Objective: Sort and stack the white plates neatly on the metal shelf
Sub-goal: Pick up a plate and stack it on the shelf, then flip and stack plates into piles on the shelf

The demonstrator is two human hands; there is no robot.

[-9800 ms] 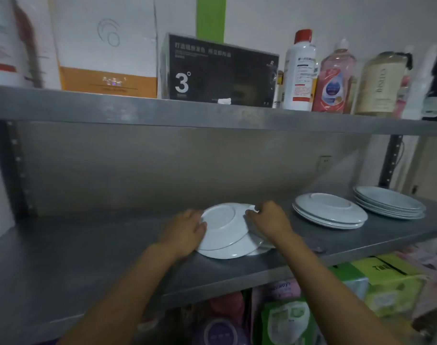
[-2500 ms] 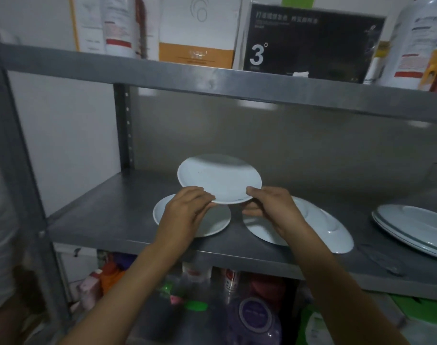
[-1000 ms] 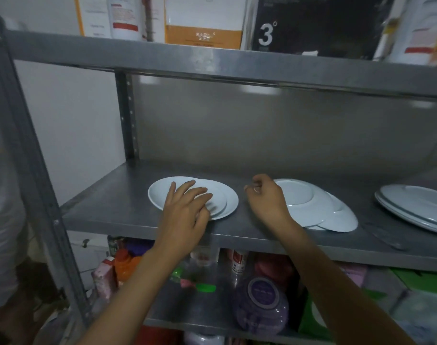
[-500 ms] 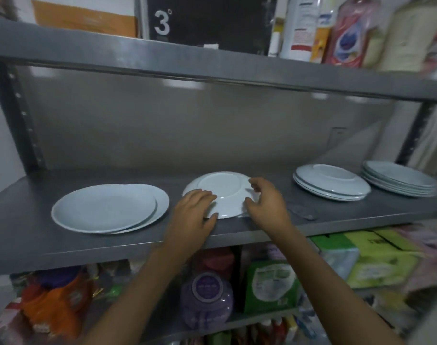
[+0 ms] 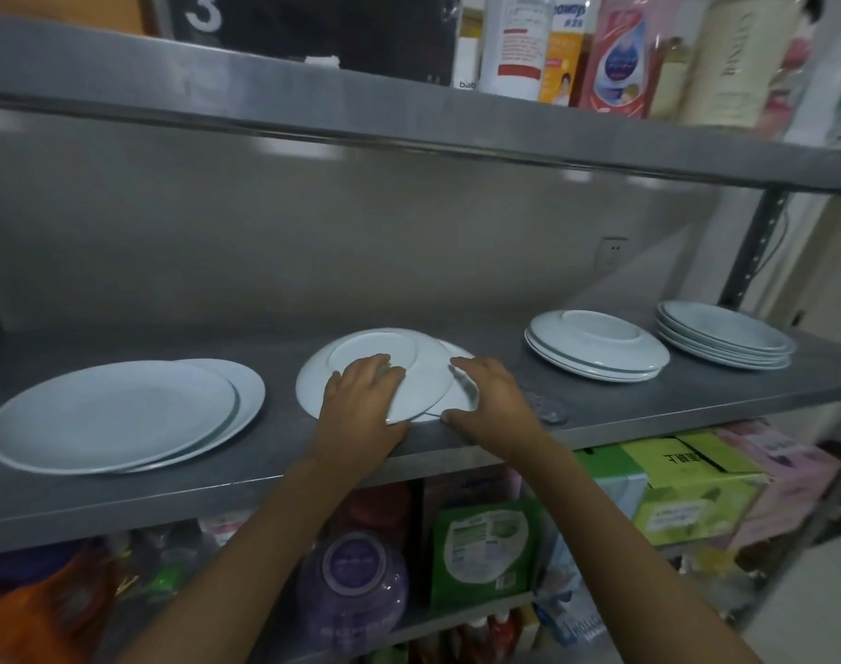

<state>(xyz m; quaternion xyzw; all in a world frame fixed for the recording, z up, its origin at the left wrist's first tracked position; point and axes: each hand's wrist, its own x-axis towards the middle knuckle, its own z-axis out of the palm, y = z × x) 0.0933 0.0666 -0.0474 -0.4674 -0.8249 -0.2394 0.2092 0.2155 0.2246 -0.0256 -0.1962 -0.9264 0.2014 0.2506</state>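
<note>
Nearest the camera, two bare forearms reach up and forward to the metal shelf (image 5: 456, 438). The left hand (image 5: 361, 404) lies palm-down on an upside-down white plate (image 5: 375, 371); the fingers are extended across the plate's underside and foot ring, pressing flat and not curling around it. The right hand (image 5: 495, 404) sits just beside it. The grip here is spread: the forefinger touches the right rim of the upper plate and the thumb reaches to the near rim at the shelf's front edge. A second plate (image 5: 461, 393) lies beneath the first, offset to the right, with only a crescent showing under the right hand.

To the left on the same shelf, a pair of larger plates (image 5: 121, 414) rests face-up, the upper one shifted left of the lower. To the right, an inverted stack (image 5: 595, 345) stands apart from the hands, and farther right a face-up stack (image 5: 725, 333) sits near the shelf upright.

Below the working shelf, a purple jar (image 5: 356, 591) and green boxes (image 5: 691, 491) are stored. On the upper shelf at the rear stand bottles (image 5: 519, 40) and a black box (image 5: 313, 21).
</note>
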